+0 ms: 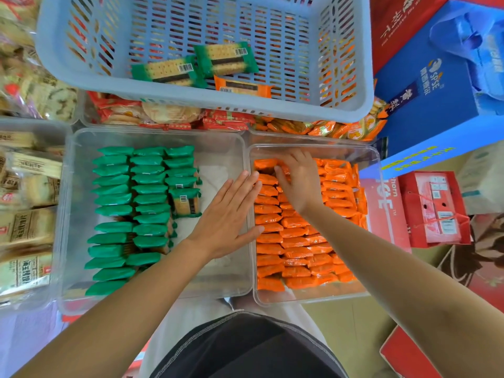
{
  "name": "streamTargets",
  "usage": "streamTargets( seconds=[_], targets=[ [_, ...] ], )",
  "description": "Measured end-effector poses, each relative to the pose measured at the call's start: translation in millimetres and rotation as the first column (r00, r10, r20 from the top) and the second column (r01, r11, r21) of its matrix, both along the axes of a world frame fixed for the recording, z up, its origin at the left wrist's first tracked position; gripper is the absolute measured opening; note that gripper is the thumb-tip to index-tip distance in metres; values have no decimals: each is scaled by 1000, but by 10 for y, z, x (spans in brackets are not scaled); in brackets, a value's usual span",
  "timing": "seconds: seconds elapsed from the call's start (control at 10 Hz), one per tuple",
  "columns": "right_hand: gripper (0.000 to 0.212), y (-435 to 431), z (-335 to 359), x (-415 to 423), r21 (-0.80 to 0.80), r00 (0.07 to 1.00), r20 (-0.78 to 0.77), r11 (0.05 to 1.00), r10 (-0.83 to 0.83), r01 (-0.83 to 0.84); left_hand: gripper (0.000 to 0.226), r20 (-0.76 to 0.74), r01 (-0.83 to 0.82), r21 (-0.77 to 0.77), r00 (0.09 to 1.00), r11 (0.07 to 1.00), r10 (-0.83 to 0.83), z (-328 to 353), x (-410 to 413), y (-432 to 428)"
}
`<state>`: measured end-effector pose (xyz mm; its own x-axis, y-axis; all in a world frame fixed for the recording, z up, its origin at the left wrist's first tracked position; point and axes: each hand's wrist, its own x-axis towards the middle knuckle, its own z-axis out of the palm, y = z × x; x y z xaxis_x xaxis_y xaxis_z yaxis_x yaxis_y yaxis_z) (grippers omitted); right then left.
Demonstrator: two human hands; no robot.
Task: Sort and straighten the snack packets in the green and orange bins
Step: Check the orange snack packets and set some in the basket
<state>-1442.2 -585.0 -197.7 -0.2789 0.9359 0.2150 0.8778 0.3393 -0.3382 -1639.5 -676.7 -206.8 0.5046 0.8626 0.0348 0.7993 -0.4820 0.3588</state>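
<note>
Two clear plastic bins sit side by side in front of me. The left bin (231, 148) holds green snack packets (148, 199) standing in three rows, and one green packet (185, 201) lies flat. The right bin (373, 159) is packed with rows of orange packets (294, 238). My left hand (231, 214) is flat with straight fingers over the wall between the bins, its fingertips touching the left orange row. My right hand (298, 177) rests on the orange packets at the far end, fingers bent down onto them.
A blue slotted basket (191, 102) lies beyond the bins with two green packets (196, 64) and an orange one (242, 87) in it. Other snack bins stand to the left and behind. Blue and red gift boxes (433, 208) crowd the right side.
</note>
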Motion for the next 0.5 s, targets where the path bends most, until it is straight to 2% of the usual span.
streamTargets(
  seconds=[0.1,0.2,0.3,0.5],
  targets=[
    [21,14,-63,-74,-63,995,37,993,-96,98,83,5,-4,-6,1000,1000,4,-3,6,1],
    [21,12,-91,-142,-100,983,-12,978,-184,182,83,12,-3,-7,1000,1000,3,-4,0,4],
    [11,29,-93,-176,-86,971,-52,969,-235,230,83,29,1,-9,1000,1000,-1,-6,-6,5],
    [5,26,-155,-179,-34,968,-84,971,-238,236,83,31,5,-18,1000,1000,-4,-15,-10,7]
  ],
)
